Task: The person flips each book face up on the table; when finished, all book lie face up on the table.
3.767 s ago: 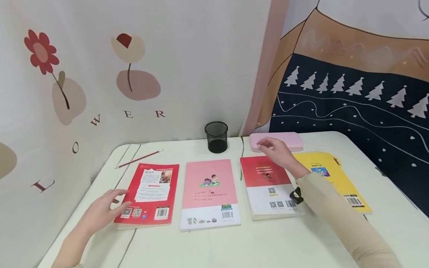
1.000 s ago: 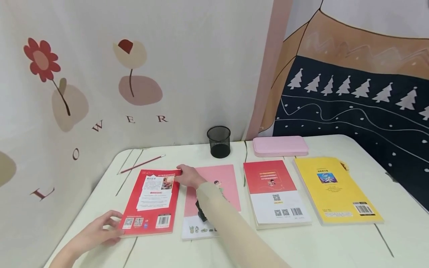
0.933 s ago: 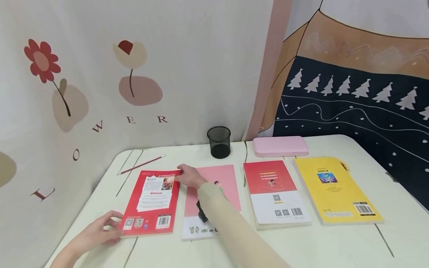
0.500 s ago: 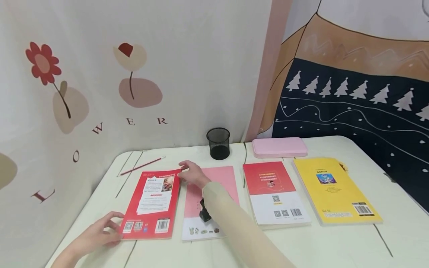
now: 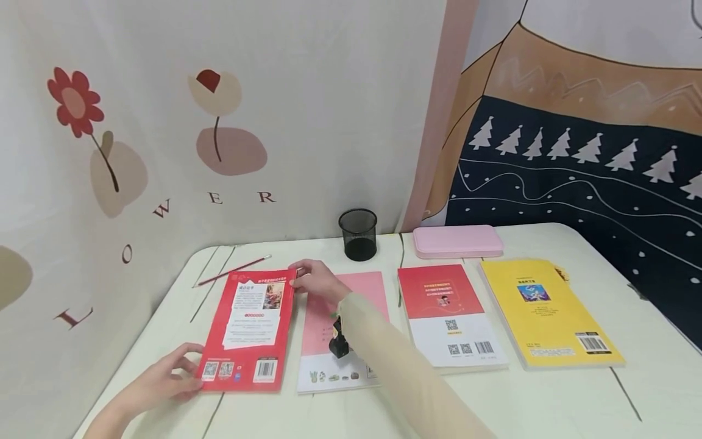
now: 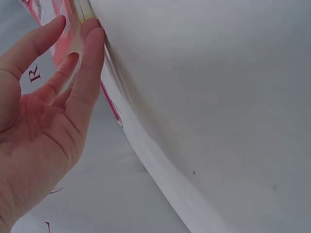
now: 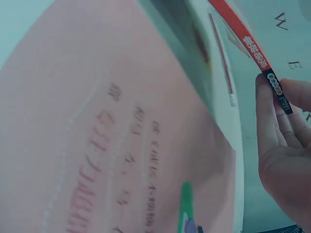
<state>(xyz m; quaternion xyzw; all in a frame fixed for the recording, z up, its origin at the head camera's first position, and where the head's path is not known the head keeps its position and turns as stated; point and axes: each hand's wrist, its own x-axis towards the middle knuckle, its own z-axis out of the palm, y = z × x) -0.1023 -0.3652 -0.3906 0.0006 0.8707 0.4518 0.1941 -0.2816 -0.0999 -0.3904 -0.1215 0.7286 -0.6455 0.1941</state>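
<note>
Head view: four paperbacks lie in a row on the pale tabletop [image 5: 493, 402], back covers up. The red book [image 5: 247, 329] at the left end is the one in hand. The right hand [image 5: 318, 281] pinches its far right corner; the left hand [image 5: 159, 384] rests with loosely bent fingers against its near left corner. In my judgement the lift is barely begun: the far edge appears slightly raised, the near edge still down. The pink book [image 5: 342, 323], the red-and-white book [image 5: 450, 314] and the yellow book [image 5: 548, 311] lie flat, untouched. Covers are glossy card, rectangular, thin. A round black mesh cup [image 5: 358, 234], a rounded pink case [image 5: 457, 241] and a slim red pencil [image 5: 230, 269] sit at the far side.

Left wrist view: fingers [image 6: 90, 63] nearly straight, tips touching the book's layered page edge; nothing is gripped.

Right wrist view: fingertips [image 7: 269, 121] clamp the thin red cover edge [image 7: 252, 41]. The matte pink cover fills the frame below.
</note>
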